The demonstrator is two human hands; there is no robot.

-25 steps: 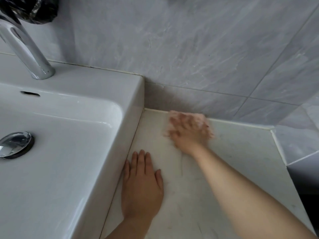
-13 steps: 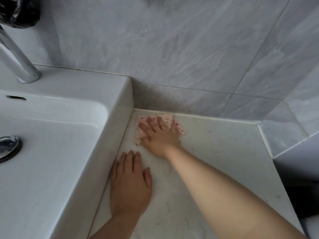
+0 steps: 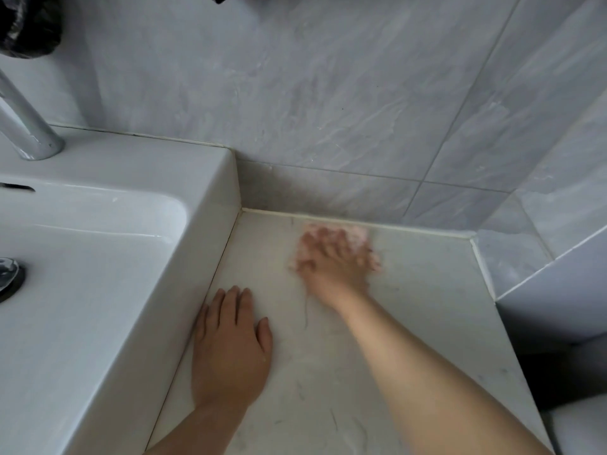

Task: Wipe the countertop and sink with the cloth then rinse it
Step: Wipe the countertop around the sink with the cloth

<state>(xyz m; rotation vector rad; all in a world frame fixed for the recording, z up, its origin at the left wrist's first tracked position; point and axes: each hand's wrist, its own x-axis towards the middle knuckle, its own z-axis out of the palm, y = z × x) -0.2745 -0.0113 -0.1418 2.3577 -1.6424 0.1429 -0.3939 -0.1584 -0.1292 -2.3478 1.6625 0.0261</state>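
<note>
The right hand comes through smeared on my feed, but I can make out its fingers spread and lying flat on the pink cloth, pressing it onto the countertop rather than curling round it. The cloth shows past the fingertips and beside the hand as a pale pink speckled patch, its edges too blurred for me to trace. It lies near the back of the countertop, just in front of the white sealant line under the grey wall tiles, and apart from the sink.

The left hand I read clearly: palm down on the countertop, fingers straight and close together, thumb out to the side, holding nothing. Its little-finger edge runs along the foot of the sink's outer wall, touching or just beside it; I cannot tell which. It is nearer the camera than the right hand and clear of the cloth.

The countertop is pale stone with thin dark veins. On the left the white sink stands raised above it, with a chrome drain at the frame's edge, an overflow slot and the base of a chrome faucet on its back ledge. Some black crumpled plastic shows at the top left corner.
</note>
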